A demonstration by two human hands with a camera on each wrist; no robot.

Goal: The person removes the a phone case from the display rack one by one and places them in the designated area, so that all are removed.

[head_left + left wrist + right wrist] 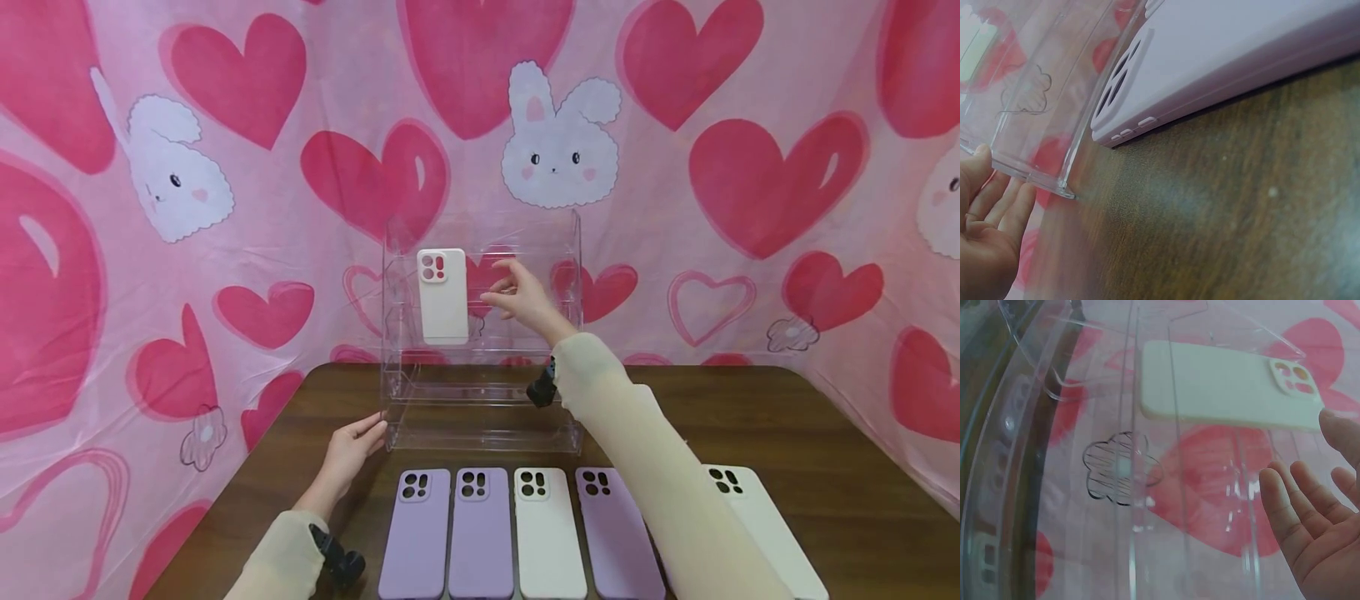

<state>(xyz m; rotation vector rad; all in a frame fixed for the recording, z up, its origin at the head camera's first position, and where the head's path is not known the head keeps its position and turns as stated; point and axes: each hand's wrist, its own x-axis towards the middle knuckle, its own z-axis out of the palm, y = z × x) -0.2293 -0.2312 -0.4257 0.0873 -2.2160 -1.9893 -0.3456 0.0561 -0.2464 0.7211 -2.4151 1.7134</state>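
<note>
A clear tiered display stand (480, 392) rises at the back of the table. On one of its upper tiers a white phone case (444, 300) stands nearly upright, camera cutouts at the top. My right hand (521, 298) is just right of that case, fingers bent loosely and apart from the thumb; the right wrist view shows nothing in it. Low at the stand's left side is my left hand (352, 450), its fingertips and thumb touching the clear edge. In the left wrist view the fingers (1019, 215) lie fairly straight along that edge.
A row of phone cases lies in front of the stand: purple cases (415, 533) (482, 533) at left, a white case (551, 533), another purple case (618, 533), and a white case (772, 533) partly behind my right sleeve. A pink heart-print cloth (652, 167) hangs behind the wooden table (750, 417).
</note>
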